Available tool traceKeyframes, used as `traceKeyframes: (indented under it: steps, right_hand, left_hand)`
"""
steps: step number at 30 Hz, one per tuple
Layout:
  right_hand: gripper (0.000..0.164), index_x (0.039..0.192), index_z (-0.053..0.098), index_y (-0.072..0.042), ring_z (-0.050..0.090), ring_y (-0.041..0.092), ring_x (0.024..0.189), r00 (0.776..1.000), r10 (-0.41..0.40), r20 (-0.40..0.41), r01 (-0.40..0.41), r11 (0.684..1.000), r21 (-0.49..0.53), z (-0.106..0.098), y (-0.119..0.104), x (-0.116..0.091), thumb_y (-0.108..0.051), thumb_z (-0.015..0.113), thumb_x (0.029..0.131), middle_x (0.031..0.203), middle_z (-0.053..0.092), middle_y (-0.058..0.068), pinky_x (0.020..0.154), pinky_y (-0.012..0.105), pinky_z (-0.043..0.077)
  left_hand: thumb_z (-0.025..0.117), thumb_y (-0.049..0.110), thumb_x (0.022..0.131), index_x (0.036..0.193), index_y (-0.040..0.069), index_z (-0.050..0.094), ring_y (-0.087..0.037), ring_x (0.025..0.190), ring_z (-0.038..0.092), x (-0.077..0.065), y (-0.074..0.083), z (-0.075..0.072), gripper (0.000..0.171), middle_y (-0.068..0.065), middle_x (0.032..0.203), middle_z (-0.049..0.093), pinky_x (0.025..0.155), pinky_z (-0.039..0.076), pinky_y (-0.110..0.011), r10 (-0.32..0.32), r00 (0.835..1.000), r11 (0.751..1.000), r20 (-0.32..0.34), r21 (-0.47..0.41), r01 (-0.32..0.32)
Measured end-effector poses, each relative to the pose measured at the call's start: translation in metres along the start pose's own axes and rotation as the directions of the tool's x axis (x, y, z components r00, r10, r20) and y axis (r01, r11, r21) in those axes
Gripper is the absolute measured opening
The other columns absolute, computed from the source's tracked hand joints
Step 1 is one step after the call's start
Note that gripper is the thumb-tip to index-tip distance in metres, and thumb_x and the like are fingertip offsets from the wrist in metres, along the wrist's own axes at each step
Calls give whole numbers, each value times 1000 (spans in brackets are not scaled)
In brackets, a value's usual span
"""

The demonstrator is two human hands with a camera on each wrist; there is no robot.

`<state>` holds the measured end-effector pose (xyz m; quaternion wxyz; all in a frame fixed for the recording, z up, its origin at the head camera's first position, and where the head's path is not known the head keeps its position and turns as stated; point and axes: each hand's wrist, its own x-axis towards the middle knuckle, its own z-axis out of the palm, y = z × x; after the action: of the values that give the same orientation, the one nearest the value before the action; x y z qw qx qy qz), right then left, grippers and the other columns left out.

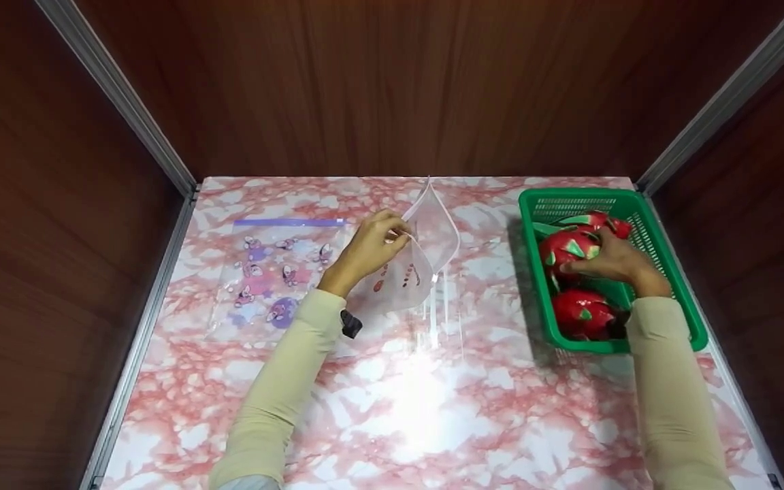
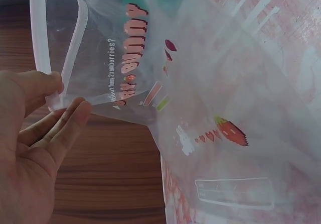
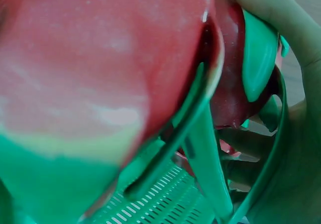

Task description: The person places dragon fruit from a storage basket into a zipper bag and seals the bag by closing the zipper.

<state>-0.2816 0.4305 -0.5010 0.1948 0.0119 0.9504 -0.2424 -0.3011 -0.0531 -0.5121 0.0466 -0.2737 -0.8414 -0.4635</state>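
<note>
My left hand [image 1: 375,243] pinches the rim of a clear printed zip bag [image 1: 402,282] between thumb and fingers. The mouth of this bag gapes wide, and strawberry and bunny prints show on it in the left wrist view. Inside a green basket [image 1: 540,286] at the right, my right hand [image 1: 615,262] grips a red dragon fruit [image 1: 561,248] with green scales. The right wrist view shows the thumb and fingers curled round this dragon fruit [image 3: 228,58]. A second dragon fruit [image 1: 579,314] lies nearer the front of the basket, and another [image 1: 595,219] is partly hidden behind.
A flat zip bag [image 1: 256,272] with a purple closure strip and cartoon prints lies left of the left hand. Brown wood-grain panels [image 1: 378,88] with metal edge strips enclose the red-and-white marbled table [image 1: 229,422] at the back and both sides.
</note>
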Motion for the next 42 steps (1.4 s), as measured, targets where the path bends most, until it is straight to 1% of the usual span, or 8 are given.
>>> traceKeyframes:
  steps: [3,5,9,11,14,21,32,42]
  right_hand:
    - [135,168,5,-1,46,59,131,1000,-2,-20,2,1000,-14,-2,-3,-1,-78,75,82,154,41,39,113,80,40]
    - [133,167,8,-2,47,58,130,999,-11,-42,10,999,-33,-3,-6,-1,-79,75,81,153,43,39,111,80,42]
    - [125,165,17,-3,49,56,129,996,-43,-82,40,999,-37,-5,-11,-2,-74,78,82,150,46,36,108,78,46]
    - [121,162,22,-2,51,55,127,993,-59,-106,54,997,-49,-6,-14,-3,-73,79,82,147,48,35,106,76,49]
    - [118,161,25,-1,52,54,126,988,-79,-133,71,995,-64,-9,-17,-5,-71,80,82,145,50,35,104,75,50]
    - [119,161,25,-1,49,53,128,983,-89,-160,80,995,-65,-15,-24,-9,-72,80,82,146,50,34,105,75,49]
    - [126,164,20,2,48,54,125,979,-91,-182,74,993,-97,-25,-30,-16,-77,76,82,145,48,36,103,76,49]
    - [119,157,30,3,52,53,118,964,-132,-230,100,984,-144,-24,-40,-18,-76,77,81,136,54,36,98,74,49]
  left_hand:
    - [70,3,99,106,-6,76,-34,105,74,0,0,0,13,-21,115,69,95,64,-30,7,1000,1000,1,-6,-7]
    - [71,3,99,106,-6,76,-33,105,74,0,0,0,13,-21,115,68,95,64,-30,13,1000,1000,4,-8,-13]
    - [71,4,98,105,-6,76,-33,104,74,0,0,1,13,-21,117,67,95,64,-30,29,999,999,17,-14,-29]
    - [71,5,98,105,-6,76,-33,104,74,0,0,2,13,-21,117,67,95,64,-30,28,999,999,22,-18,-28]
    - [72,6,99,104,-6,76,-33,104,74,0,0,2,13,-22,117,67,96,64,-30,23,1000,1000,20,-22,-22]
    - [72,7,101,104,-6,77,-33,105,75,0,1,2,15,-21,118,67,95,64,-28,0,1000,1000,14,-21,0]
    - [71,7,102,103,-8,76,-33,107,75,0,2,2,16,-24,121,68,96,64,-26,0,1000,1000,18,-17,1]
    - [71,6,102,104,-7,77,-31,106,75,1,4,3,14,-22,121,68,96,64,-27,-10,1000,1000,25,0,10]
